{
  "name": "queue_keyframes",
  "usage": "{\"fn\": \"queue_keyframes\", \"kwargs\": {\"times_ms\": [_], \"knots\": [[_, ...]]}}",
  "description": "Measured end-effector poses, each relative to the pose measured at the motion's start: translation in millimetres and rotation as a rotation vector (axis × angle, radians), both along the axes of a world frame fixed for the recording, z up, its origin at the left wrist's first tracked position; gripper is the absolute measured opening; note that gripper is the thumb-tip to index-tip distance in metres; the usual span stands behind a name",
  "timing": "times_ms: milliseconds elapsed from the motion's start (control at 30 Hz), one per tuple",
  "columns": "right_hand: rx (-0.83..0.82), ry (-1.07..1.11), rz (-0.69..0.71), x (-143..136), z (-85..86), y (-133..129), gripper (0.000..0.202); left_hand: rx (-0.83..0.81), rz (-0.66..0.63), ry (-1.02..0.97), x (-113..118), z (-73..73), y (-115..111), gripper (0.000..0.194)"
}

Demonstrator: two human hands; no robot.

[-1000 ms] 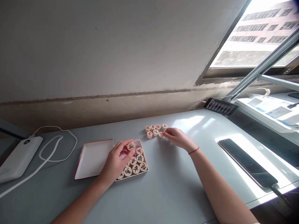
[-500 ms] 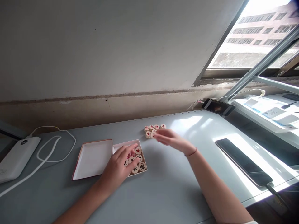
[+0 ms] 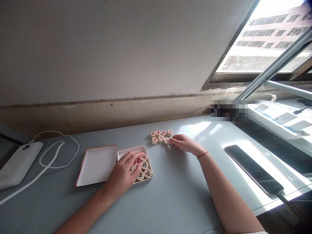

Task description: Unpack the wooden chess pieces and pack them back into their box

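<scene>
On the grey table (image 3: 180,198), a lid (image 3: 97,165) adjoins an open box (image 3: 131,150) of round pieces (image 3: 145,165). The left hand (image 3: 123,170), half curled, covers part of it, its hold hidden. The right hand (image 3: 185,143), fingertips nearly together, touches a piece (image 3: 166,140) in the loose group's front row, grip unclear.

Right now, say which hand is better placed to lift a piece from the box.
Probably the left hand: it is over the box, while the right hand touches a piece outside it.
</scene>
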State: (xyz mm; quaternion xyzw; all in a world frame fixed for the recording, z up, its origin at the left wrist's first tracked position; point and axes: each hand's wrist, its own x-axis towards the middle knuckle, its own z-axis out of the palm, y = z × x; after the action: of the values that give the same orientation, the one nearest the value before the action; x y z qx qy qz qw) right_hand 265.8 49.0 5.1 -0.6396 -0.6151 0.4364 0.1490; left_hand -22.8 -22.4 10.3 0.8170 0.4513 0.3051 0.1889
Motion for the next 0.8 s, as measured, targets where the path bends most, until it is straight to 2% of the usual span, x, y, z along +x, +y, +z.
{"fn": "queue_keyframes", "kwargs": {"times_ms": [100, 300, 633, 733, 800], "knots": [[0.094, -0.137, 0.066, -1.2, -1.2, -1.4, 0.04, -0.022, -0.003, 0.003, -0.4, 0.6, 0.0, 0.023], [0.262, -0.324, 0.081, -11.9, -8.7, -1.6, 0.03, -0.022, -0.007, 0.001, -0.8, -1.2, 0.8, 0.024], [0.323, -0.362, 0.102, -16.6, -9.8, -1.2, 0.028, -0.012, -0.011, 0.038, -2.7, -3.2, 5.0, 0.025], [0.346, -0.358, 0.092, -20.5, -3.9, -4.0, 0.031, 0.014, 0.039, 0.124, -7.8, -6.8, 10.5, 0.023], [0.377, -0.281, 0.102, -28.4, 1.8, -8.1, 0.027, 0.035, 0.083, 0.219, -10.9, -10.2, 13.4, 0.022]]}}
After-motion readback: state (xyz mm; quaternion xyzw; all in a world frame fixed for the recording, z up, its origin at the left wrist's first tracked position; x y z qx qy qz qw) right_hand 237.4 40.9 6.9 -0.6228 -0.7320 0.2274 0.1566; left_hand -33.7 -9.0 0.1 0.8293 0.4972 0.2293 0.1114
